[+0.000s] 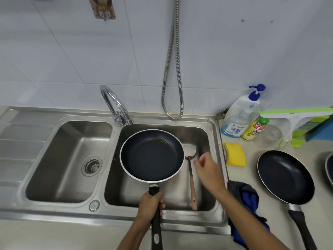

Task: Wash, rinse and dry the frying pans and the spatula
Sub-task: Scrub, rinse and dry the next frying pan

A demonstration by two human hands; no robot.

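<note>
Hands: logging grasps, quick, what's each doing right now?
Left hand: grips the black handle of the round dark non-stick frying pan.
Right hand: blurred, fingers relaxed, holds nothing, over the steel sink basin.

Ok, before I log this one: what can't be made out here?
Head view:
Right hand: motion-blurred; whether it pinches anything is unclear.
Drain of the right basin: hidden under the frying pan held by the left hand.
Spatula: blade's left edge covered by that pan's rim.
Dark round thing at the right edge: cut off by the frame.
Small yellow bottle: label too small to read.
</note>
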